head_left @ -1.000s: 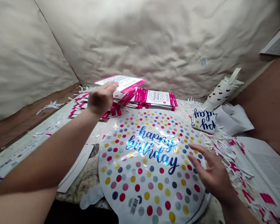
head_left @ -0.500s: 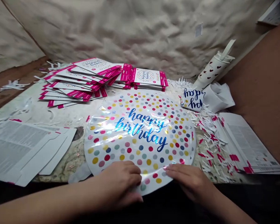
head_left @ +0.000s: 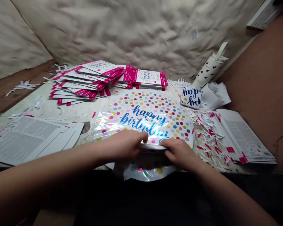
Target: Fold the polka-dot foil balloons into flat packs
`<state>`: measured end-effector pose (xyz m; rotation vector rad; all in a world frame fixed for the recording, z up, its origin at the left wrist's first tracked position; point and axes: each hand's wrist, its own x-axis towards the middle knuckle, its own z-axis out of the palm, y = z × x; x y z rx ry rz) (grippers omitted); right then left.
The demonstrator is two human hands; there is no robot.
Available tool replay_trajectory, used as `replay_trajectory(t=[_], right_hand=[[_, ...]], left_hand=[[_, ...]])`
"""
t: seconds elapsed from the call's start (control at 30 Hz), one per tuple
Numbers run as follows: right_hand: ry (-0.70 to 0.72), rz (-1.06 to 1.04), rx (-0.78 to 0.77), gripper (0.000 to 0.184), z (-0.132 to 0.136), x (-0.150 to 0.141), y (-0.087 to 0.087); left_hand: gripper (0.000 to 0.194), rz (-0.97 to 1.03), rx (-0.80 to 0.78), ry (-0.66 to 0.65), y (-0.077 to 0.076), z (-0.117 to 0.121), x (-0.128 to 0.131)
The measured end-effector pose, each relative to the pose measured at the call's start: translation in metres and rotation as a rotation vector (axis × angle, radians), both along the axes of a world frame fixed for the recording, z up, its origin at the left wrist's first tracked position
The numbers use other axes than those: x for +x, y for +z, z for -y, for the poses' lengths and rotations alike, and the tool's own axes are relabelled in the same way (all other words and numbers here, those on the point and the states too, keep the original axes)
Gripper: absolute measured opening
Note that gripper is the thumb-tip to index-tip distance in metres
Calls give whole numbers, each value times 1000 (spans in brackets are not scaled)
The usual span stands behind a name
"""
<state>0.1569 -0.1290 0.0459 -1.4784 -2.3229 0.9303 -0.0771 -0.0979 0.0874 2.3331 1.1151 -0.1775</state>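
Head view: round foil balloon [head_left: 153,99] lies flat on the worktable [head_left: 77,110], at the middle of the near side, blue "happy birthday" lettering reading upright to me, coloured dots all round it. Its near part is raised into a fold between the two hands; below that fold a further dotted portion shows, reaching past the table's front edge. I cannot tell whether that portion is the same sheet or another beneath.

Left hand [head_left: 126,143]: fingers curled together, clamped on the raised fold; thumb hidden from me. Right hand [head_left: 180,152]: thumb and fingers pinched on the same fold, just below the lettering's end.

Beyond the far rim I note a fanned heap of pink-edged cards [head_left: 85,82] to the left, with a neater card stack [head_left: 148,77] beside it, printed with a dotted circle. Just off the balloon's far right rim: a folded dotted piece [head_left: 191,98], its blue lettering upside down. Next to it, crumpled white sheeting [head_left: 215,95] and a tilted white cup [head_left: 208,70] with dark hearts.

Right side: white and pink paper strips [head_left: 211,139] scattered near the balloon, then grey-printed cards [head_left: 247,135] overlapping. Left side: more flat printed sheets [head_left: 33,136], apart from the balloon. Backdrop: wrinkled pale wall covering [head_left: 132,31].
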Motion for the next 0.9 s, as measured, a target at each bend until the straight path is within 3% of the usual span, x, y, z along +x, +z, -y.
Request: replay_trajectory(t=[0.07, 0.17, 0.23, 0.3, 0.43, 0.5, 0.6, 0.63, 0.7, 0.77, 0.9], right_hand=[[-49, -46, 36, 29, -3, 0, -3], [-127, -140, 74, 30, -3, 8, -5], [-138, -168, 142, 31, 2, 11, -8], [-56, -181, 254, 36, 12, 12, -13], [198, -59, 415, 64, 28, 21, -37], [68, 92, 433, 69, 26, 38, -52], [-225, 283, 429, 60, 12, 70, -66], [-237, 316, 421, 57, 7, 79, -67], [-121, 300, 369, 52, -4, 93, -64], [-17, 196, 256, 45, -15, 102, -57], [-182, -82, -64, 30, -47, 114, -41]], left_hand=[[27, -74, 117, 21, 9, 2, -30], [33, -92, 344, 155, 16, 2, -80], [57, -13, 439, 176, 11, 1, -100], [76, 65, 439, 154, -7, 1, -105], [53, 71, 308, 25, -60, 5, -100], [54, 93, 255, -16, -81, 6, -101], [53, 125, 258, -27, -91, 4, -107], [52, 130, 247, -53, -90, 3, -110], [51, 131, 197, -81, -86, 0, -116], [49, 145, 160, -26, -81, -5, -125], [37, 224, 72, 266, -74, -34, -141]])
